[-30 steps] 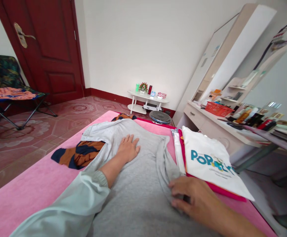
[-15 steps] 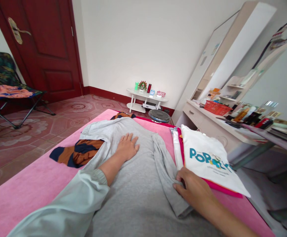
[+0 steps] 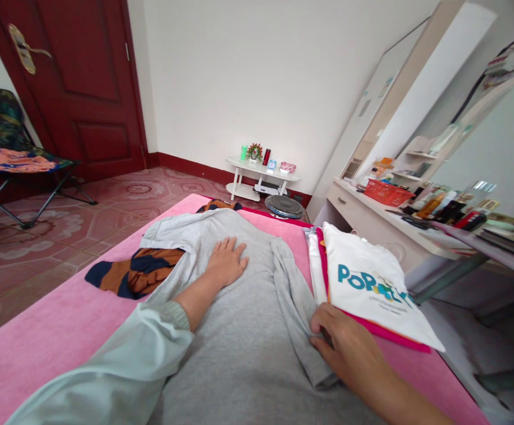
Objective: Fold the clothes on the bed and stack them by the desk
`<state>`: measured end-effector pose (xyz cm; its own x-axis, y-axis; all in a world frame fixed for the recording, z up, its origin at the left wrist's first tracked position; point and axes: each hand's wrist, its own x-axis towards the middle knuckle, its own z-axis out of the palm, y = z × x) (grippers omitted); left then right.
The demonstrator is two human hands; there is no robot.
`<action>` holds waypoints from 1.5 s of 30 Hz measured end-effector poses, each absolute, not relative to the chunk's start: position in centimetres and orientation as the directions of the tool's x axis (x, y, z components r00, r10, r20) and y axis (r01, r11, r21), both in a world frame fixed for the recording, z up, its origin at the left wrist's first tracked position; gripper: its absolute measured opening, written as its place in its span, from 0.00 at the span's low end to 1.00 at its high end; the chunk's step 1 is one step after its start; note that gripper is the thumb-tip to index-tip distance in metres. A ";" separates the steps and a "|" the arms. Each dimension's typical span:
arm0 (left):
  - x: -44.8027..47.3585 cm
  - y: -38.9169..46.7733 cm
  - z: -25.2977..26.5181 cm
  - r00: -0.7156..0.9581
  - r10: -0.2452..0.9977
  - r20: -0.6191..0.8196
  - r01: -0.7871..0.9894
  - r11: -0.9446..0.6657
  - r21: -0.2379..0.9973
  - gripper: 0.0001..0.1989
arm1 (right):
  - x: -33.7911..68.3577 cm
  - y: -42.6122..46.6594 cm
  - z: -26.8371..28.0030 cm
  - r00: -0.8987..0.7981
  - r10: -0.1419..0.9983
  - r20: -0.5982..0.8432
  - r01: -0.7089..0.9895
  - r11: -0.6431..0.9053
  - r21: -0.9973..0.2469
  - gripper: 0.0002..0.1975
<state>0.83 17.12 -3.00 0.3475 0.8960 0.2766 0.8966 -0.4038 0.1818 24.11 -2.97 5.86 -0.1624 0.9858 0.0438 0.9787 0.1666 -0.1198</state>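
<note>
A grey shirt [image 3: 243, 319] lies spread over the pink bed cover, its right side turned inward with the sleeve [image 3: 298, 319] running along it. My left hand [image 3: 228, 262] rests flat on the upper part of the shirt, fingers stretched out. At the shirt's right edge, my right hand [image 3: 349, 339] is closed, with thumb and forefinger pinching the cloth beside the sleeve. An orange and navy striped garment [image 3: 150, 271] sticks out from under the shirt's left side.
Folded clothes lie to the right, a white printed T-shirt [image 3: 372, 254] on top. Beyond the pink bed cover [image 3: 39, 348] stand a small white table [image 3: 257, 168] and a dressing table [image 3: 372, 206] with a red basket [image 3: 387, 192]. A folding chair [image 3: 13, 165] is at left.
The view has shifted very slightly. My left hand stays flat on the shirt, and my right hand keeps its pinch at the edge with hardly any movement.
</note>
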 end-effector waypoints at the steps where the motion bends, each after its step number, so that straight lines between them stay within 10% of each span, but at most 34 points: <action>1: 0.8 17.1 -3.0 0.347 0.896 0.277 0.897 -0.403 0.181 0.27 | 23.9 -3.3 6.1 -0.197 0.975 0.104 0.974 0.207 -0.094 0.03; 5: 0.8 17.1 -2.9 0.350 0.893 0.282 0.895 -0.408 0.182 0.27 | 23.4 -4.4 7.1 -0.322 0.890 0.322 0.944 0.328 0.037 0.07; 9: 0.8 17.0 -2.8 0.353 0.893 0.279 0.891 -0.412 0.192 0.27 | 23.7 -5.0 6.3 -0.157 0.979 0.131 0.987 0.152 0.044 0.09; 24: 0.8 17.1 -2.9 0.345 0.899 0.272 0.896 -0.401 0.190 0.27 | 23.8 -5.2 3.9 0.024 0.996 -0.080 0.973 -0.042 -0.228 0.02; 31: 0.8 16.9 -2.7 0.346 0.903 0.256 0.897 -0.398 0.193 0.27 | 28.6 -0.1 11.4 0.053 0.990 0.134 0.856 0.024 -0.517 0.05; 38: 0.8 17.1 -2.8 0.344 0.901 0.263 0.896 -0.399 0.196 0.27 | 44.4 6.1 16.1 0.546 0.668 0.506 0.838 -0.433 -0.333 0.08; 42: 0.9 17.0 -2.8 0.338 0.902 0.267 0.896 -0.395 0.203 0.27 | 48.0 7.6 12.4 0.644 0.720 0.260 0.765 -0.601 -0.230 0.14; 45: 0.8 17.0 -2.8 0.338 0.903 0.265 0.897 -0.395 0.200 0.27 | 45.2 9.2 10.4 0.486 0.773 0.409 0.872 -0.464 -0.159 0.16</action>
<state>0.82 17.01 -2.83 0.3384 0.9030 0.2646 0.8968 -0.3946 0.2000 45.18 9.22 10.43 0.4855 0.7725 0.4093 0.8717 -0.4637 -0.1588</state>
